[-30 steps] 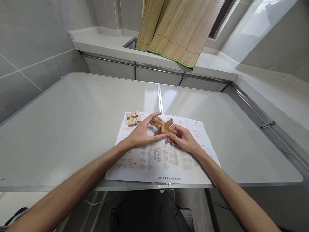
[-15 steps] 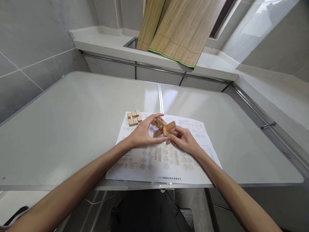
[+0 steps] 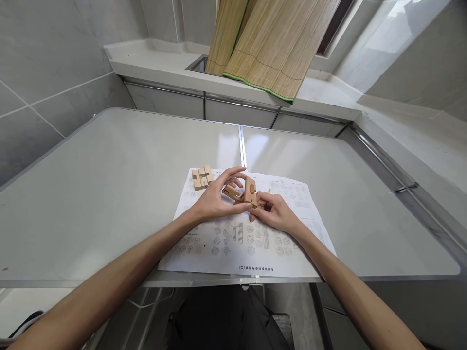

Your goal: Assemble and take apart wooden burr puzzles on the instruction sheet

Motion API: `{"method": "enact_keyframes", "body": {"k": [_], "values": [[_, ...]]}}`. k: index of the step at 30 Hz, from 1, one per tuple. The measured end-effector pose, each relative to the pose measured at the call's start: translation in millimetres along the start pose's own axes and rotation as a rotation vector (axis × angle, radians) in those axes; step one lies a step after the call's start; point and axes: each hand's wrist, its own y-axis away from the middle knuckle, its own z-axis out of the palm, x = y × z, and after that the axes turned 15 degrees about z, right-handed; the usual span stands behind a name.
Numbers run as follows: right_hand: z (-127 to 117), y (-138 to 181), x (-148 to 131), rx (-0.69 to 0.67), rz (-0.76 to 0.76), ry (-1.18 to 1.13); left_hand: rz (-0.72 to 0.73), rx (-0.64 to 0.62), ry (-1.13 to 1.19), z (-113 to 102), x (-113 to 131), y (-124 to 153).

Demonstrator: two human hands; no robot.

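Note:
Between my two hands, above the printed sheet, is a brown wooden interlocking puzzle (image 3: 250, 193) of several slotted flat pieces, some with dark marks. My left hand (image 3: 217, 200) curves around its left side, thumb beneath at the front and fingers over the far edge. From the right, my right hand (image 3: 273, 209) pinches its lower right part; the fingertips are partly hidden behind the wood. A second puzzle of pale wooden blocks (image 3: 201, 179) lies at the sheet's upper left corner, just beyond my left hand.
The printed sheet (image 3: 233, 260), covered in small diagrams, lies on a white folding table (image 3: 120, 194) with a metal seam (image 3: 241, 146). A ledge (image 3: 153, 65) runs behind the table, with a bamboo mat (image 3: 270, 48) hanging over it. Tiled walls stand left and right.
The brown puzzle has turned in my hands: its crossed pieces now show a broad upright face to the right. My hands stay in nearly the same place; the pale blocks have not moved.

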Motion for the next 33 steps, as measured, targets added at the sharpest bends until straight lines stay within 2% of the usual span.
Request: {"method": "enact_keyframes", "body": {"k": [4, 9, 15, 19, 22, 26, 28, 33], "values": [[0.2, 0.2, -0.6, 0.017, -0.008, 0.033, 0.02, 0.037, 0.058, -2.9, -2.6, -1.9], [-0.3, 0.0, 0.4, 0.004, -0.003, 0.023, 0.016, 0.187, 0.082, -6.3, -4.3, -6.1], [-5.3, -0.6, 1.2, -0.037, 0.076, -0.161, -0.066, 0.424, -0.35, -6.8, 6.2, -8.2], [-11.7, -2.2, 2.2, 0.017, 0.119, -0.433, -0.104, 0.487, -0.454, -9.4, 4.6, -9.3], [-14.4, -3.6, 1.9, 0.091, 0.144, -0.538, -0.111, 0.386, -0.564, -10.6, -2.8, -7.6], [-13.9, -4.9, 2.6, 0.085, 0.153, -0.564, 0.038, 0.121, -0.781, -8.0, -11.4, -2.3], [-13.2, -5.5, 4.0, 0.066, 0.149, -0.562, 0.079, 0.037, -0.821, -6.1, -13.3, -0.3], [-13.3, -6.5, 7.3, 0.058, 0.151, -0.529, 0.071, 0.002, -0.816, -4.3, -16.3, 1.4]]}}
